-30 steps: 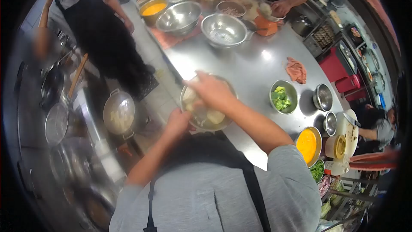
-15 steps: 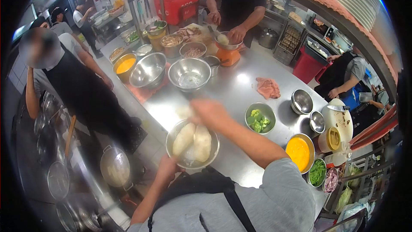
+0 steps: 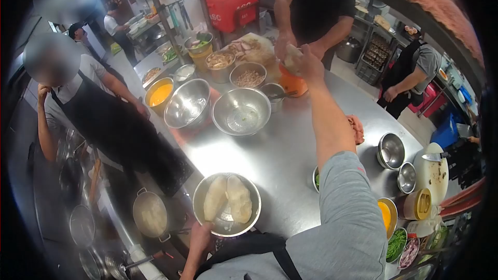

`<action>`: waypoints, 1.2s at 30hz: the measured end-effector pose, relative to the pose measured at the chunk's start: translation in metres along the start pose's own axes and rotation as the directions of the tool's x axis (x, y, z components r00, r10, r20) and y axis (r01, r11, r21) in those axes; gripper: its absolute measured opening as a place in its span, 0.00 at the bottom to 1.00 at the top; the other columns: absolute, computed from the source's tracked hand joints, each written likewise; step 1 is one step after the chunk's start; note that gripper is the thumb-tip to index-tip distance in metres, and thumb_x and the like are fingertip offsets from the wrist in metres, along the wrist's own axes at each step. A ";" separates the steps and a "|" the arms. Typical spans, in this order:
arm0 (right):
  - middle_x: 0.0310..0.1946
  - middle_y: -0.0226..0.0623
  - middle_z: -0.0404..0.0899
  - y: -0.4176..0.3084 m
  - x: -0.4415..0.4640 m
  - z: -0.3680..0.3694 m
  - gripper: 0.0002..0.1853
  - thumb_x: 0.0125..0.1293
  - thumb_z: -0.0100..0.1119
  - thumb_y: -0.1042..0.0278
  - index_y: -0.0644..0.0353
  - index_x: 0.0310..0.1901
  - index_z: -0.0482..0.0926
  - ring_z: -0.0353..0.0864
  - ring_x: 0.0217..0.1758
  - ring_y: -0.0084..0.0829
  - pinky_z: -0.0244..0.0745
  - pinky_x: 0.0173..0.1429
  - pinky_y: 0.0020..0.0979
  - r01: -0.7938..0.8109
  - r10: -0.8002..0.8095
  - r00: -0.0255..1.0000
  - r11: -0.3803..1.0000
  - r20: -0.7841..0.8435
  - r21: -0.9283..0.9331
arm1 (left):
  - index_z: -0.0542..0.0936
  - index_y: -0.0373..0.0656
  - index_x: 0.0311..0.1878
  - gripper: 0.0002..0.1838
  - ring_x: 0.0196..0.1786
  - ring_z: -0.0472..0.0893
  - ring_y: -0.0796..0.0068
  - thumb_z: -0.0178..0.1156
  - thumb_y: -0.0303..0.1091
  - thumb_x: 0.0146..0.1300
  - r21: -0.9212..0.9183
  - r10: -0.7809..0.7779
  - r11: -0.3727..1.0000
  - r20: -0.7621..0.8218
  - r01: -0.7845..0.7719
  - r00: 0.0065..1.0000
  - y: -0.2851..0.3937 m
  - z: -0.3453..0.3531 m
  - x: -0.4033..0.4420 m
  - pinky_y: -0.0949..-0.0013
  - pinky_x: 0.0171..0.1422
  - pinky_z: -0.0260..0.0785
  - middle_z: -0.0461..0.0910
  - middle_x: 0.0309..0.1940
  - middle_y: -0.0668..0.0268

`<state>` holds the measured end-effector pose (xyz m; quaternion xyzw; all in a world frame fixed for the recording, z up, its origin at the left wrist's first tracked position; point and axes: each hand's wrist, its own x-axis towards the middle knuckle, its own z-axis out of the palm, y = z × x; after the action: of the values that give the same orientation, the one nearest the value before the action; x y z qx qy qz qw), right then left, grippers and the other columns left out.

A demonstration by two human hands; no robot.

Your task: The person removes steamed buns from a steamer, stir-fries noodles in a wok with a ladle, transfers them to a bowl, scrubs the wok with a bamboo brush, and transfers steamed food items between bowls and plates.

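Note:
My left hand [image 3: 201,236] grips the near rim of a round metal bowl [image 3: 255,218] at the table's near edge. Two pale, oblong lumps of food [image 3: 238,199] lie side by side in it; I cannot make out their kind. Stretched far across the table, my right hand [image 3: 310,67] has its fingers closed around a similar pale lump [image 3: 294,58]. This is just above the orange scale [image 3: 293,82], close to the hands [image 3: 286,42] of a co-worker in a black shirt. Their fingers partly overlap the lump from my view.
Metal bowls [image 3: 241,111] stand mid-table, with containers of food and yellow liquid [image 3: 158,93] behind. On the right are an orange cloth [image 3: 356,128], small bowls [image 3: 390,150] and a cutting board with a knife [image 3: 431,173]. An aproned person [image 3: 111,119] stands left, beside a pan [image 3: 150,213].
My right hand has moved from above the bowl forward and right to the scale, carrying a pale lump. The co-worker's hands have come together there. The view has shifted.

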<state>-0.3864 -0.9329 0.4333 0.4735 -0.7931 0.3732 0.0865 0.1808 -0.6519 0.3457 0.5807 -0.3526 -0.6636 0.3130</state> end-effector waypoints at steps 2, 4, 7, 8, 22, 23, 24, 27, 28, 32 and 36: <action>0.54 0.58 0.83 0.013 -0.003 0.024 0.27 0.69 0.66 0.58 0.59 0.63 0.68 0.83 0.60 0.61 0.80 0.57 0.56 0.026 -0.031 0.998 0.996 -0.060 -0.089 | 0.75 0.26 0.63 0.26 0.44 0.86 0.61 0.56 0.28 0.61 0.066 -0.019 0.998 -0.010 0.019 1.000 0.011 0.004 -0.004 0.62 0.40 0.83 0.83 0.47 0.53; 0.58 0.60 0.80 0.024 -0.014 0.035 0.27 0.69 0.65 0.58 0.58 0.64 0.67 0.81 0.63 0.62 0.80 0.59 0.57 0.062 -0.073 0.987 0.995 -0.140 -0.079 | 0.75 0.27 0.63 0.26 0.45 0.86 0.61 0.56 0.29 0.62 0.018 -0.028 0.999 -0.005 0.028 1.000 0.010 0.007 -0.003 0.61 0.41 0.82 0.83 0.47 0.53; 0.60 0.61 0.77 0.019 -0.028 0.016 0.27 0.69 0.64 0.60 0.57 0.65 0.66 0.81 0.63 0.63 0.79 0.62 0.59 0.021 -0.019 0.992 1.000 -0.123 0.015 | 0.75 0.26 0.62 0.26 0.43 0.87 0.61 0.56 0.29 0.62 0.044 -0.047 0.998 0.004 0.047 0.999 0.014 0.007 0.002 0.61 0.40 0.82 0.84 0.46 0.52; 0.61 0.61 0.77 0.015 -0.034 0.003 0.27 0.69 0.64 0.61 0.56 0.65 0.66 0.81 0.62 0.63 0.78 0.63 0.59 -0.010 0.015 0.996 0.999 -0.088 0.053 | 0.76 0.25 0.62 0.26 0.41 0.87 0.60 0.55 0.29 0.61 -0.035 -0.009 0.999 0.018 0.009 1.000 0.008 0.005 0.004 0.60 0.39 0.83 0.84 0.46 0.50; 0.42 0.38 0.84 -0.062 -0.352 -0.178 0.26 0.71 0.62 0.69 0.59 0.70 0.75 0.82 0.33 0.22 0.77 0.36 0.26 -0.231 0.076 0.954 0.804 0.290 0.548 | 0.74 0.27 0.63 0.24 0.43 0.87 0.61 0.56 0.31 0.67 -0.013 0.151 0.988 0.277 -0.154 0.949 0.028 -0.002 -0.006 0.61 0.40 0.83 0.84 0.51 0.51; 0.47 0.38 0.85 -0.062 -0.391 -0.187 0.27 0.71 0.63 0.69 0.58 0.71 0.75 0.82 0.34 0.23 0.77 0.37 0.26 -0.280 0.104 0.933 0.810 0.344 0.515 | 0.74 0.29 0.63 0.23 0.43 0.87 0.62 0.56 0.31 0.67 -0.025 0.159 0.987 0.301 -0.159 0.940 0.028 -0.001 -0.008 0.61 0.38 0.83 0.83 0.51 0.53; 0.51 0.38 0.84 -0.051 -0.426 -0.192 0.28 0.70 0.64 0.68 0.59 0.71 0.75 0.82 0.35 0.23 0.78 0.38 0.26 -0.348 0.173 0.908 0.820 0.382 0.455 | 0.74 0.31 0.63 0.22 0.43 0.86 0.62 0.56 0.30 0.67 -0.035 0.164 0.986 0.328 -0.162 0.930 0.026 -0.001 -0.011 0.62 0.37 0.82 0.83 0.50 0.54; 0.55 0.38 0.85 -0.045 -0.512 -0.219 0.27 0.69 0.67 0.66 0.60 0.68 0.77 0.84 0.39 0.27 0.81 0.46 0.31 -0.568 0.388 0.803 0.728 0.452 0.384 | 0.73 0.31 0.63 0.22 0.45 0.87 0.62 0.56 0.30 0.68 -0.020 0.219 0.974 0.343 -0.225 0.914 0.023 0.001 -0.025 0.62 0.37 0.82 0.83 0.51 0.54; 0.55 0.39 0.84 -0.035 -0.544 -0.228 0.26 0.69 0.67 0.67 0.61 0.67 0.78 0.85 0.40 0.27 0.81 0.44 0.31 -0.505 0.358 0.826 0.812 0.435 0.293 | 0.73 0.31 0.63 0.22 0.45 0.87 0.61 0.56 0.30 0.68 0.034 0.198 0.974 0.371 -0.226 0.907 0.012 -0.005 -0.022 0.61 0.37 0.82 0.83 0.51 0.53; 0.50 0.41 0.86 -0.081 -0.556 -0.341 0.22 0.68 0.69 0.66 0.60 0.63 0.82 0.84 0.43 0.35 0.80 0.53 0.35 -0.348 0.314 0.908 0.934 0.279 0.081 | 0.73 0.30 0.63 0.22 0.43 0.87 0.60 0.55 0.27 0.67 0.021 0.121 0.987 0.571 -0.161 0.812 -0.002 0.008 -0.024 0.60 0.34 0.81 0.84 0.50 0.52; 0.50 0.42 0.86 -0.134 -0.535 -0.456 0.18 0.69 0.68 0.68 0.60 0.59 0.85 0.85 0.43 0.33 0.81 0.51 0.34 -0.176 0.176 0.984 0.983 -0.013 -0.043 | 0.73 0.31 0.64 0.22 0.39 0.86 0.60 0.54 0.26 0.67 0.063 -0.167 0.985 0.607 0.163 0.777 -0.037 0.016 -0.031 0.62 0.32 0.80 0.84 0.50 0.52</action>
<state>-0.0889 -0.2948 0.5615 0.3979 -0.8395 0.3639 0.0673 0.1691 -0.6045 0.3329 0.3652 -0.3849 -0.8390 0.1212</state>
